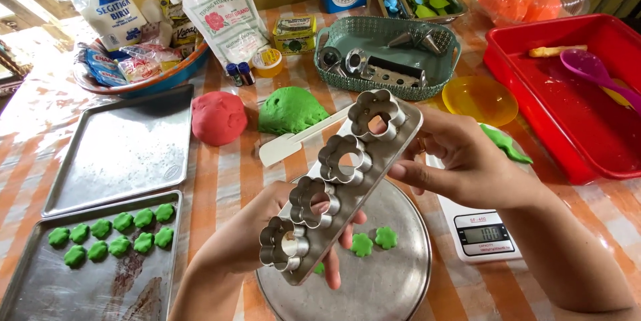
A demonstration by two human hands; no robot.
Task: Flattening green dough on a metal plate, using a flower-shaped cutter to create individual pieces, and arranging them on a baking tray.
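Observation:
Both my hands hold a long metal cookie cutter mould [342, 184] with a row of flower-shaped rings, tilted over a round metal plate [394, 281]. My left hand [250, 237] grips its near end from below. My right hand [457, 161] pinches its far end. Two small green flower-shaped dough pieces [374, 241] lie on the plate under the mould. A green dough lump [290, 110] and a red dough ball [219, 118] sit behind, beside a white spatula [294, 144].
At left lie an empty baking tray [120, 150] and a tray with several green dough flowers [110, 234]. A digital scale [477, 231] stands at right, next to a red tub [574, 87], a yellow bowl [479, 99], and a green basket of metal tools [387, 54]. Flour bags stand behind.

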